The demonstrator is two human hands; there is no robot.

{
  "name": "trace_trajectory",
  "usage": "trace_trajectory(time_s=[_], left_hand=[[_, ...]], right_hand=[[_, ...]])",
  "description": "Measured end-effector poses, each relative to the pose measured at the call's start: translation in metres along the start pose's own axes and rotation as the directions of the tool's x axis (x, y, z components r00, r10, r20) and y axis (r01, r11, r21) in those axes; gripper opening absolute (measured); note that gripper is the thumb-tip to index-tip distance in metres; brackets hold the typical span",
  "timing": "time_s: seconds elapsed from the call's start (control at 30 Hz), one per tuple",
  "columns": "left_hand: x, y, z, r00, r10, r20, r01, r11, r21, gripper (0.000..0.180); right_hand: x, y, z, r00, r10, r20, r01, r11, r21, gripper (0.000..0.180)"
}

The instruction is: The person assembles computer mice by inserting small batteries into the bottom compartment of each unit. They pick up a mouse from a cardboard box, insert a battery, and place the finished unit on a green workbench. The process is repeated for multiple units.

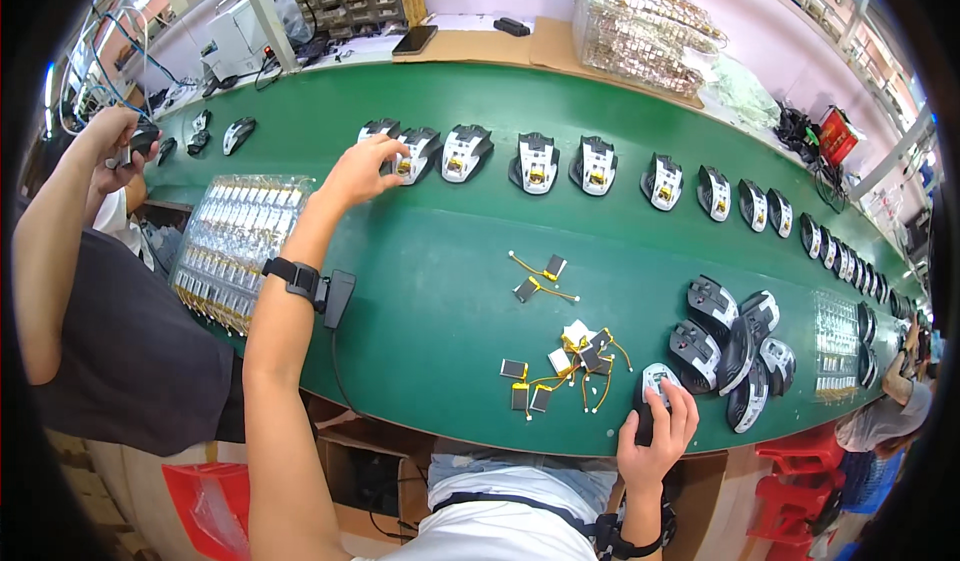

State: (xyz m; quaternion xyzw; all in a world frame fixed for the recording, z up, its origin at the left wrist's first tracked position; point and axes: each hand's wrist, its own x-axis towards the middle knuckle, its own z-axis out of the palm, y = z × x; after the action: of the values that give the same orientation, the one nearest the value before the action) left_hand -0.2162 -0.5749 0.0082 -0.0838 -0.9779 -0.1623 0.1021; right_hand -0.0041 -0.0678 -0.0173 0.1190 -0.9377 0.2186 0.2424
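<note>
1. Nearest the camera, the right hand curls its fingers around a mouse shell at the near edge of the green belt, pinning it flat, likely to steady it.
2. Just left of it lies a loose cluster of small flat batteries with thin yellow leads, close enough to pick from.
3. Far across, the left hand stretches to the row of open mice, fingertips closing on the second one; a firm grip cannot be told.
4. Glossy black and white shells pile beside the right hand.
5. Beside the left forearm sits a clear ribbed tray.
</note>
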Motion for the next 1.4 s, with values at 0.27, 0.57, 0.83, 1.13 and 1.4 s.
trace_trajectory(time_s=[0.27, 0.57, 0.83, 1.13, 1.4], left_hand=[[0.007, -0.005, 0.010, 0.999, 0.020, -0.028, -0.022, 0.998, -0.060, 0.028], [0.011, -0.009, 0.033, 0.985, -0.094, -0.143, 0.083, 0.994, -0.077, 0.015], [-0.012, -0.002, 0.066, 0.937, 0.079, -0.341, -0.045, 0.993, 0.104, 0.012], [-0.033, 0.018, 0.061, 0.991, -0.038, -0.131, 0.061, 0.982, 0.179, 0.037], [-0.049, 0.024, 0.050, 0.997, -0.031, -0.075, 0.034, 0.998, 0.048, 0.036]], right_hand=[[0.001, 0.000, 0.000, 1.000, -0.003, 0.004, 0.003, 1.000, -0.003, 0.040], [0.002, -0.002, 0.001, 1.000, -0.004, 0.010, 0.004, 1.000, -0.012, 0.039], [0.001, -0.003, 0.002, 1.000, -0.004, 0.019, 0.004, 1.000, -0.008, 0.039], [0.000, -0.004, 0.001, 1.000, -0.002, 0.015, 0.002, 1.000, 0.003, 0.040], [0.001, -0.003, 0.001, 1.000, -0.012, 0.018, 0.012, 1.000, 0.019, 0.039]])
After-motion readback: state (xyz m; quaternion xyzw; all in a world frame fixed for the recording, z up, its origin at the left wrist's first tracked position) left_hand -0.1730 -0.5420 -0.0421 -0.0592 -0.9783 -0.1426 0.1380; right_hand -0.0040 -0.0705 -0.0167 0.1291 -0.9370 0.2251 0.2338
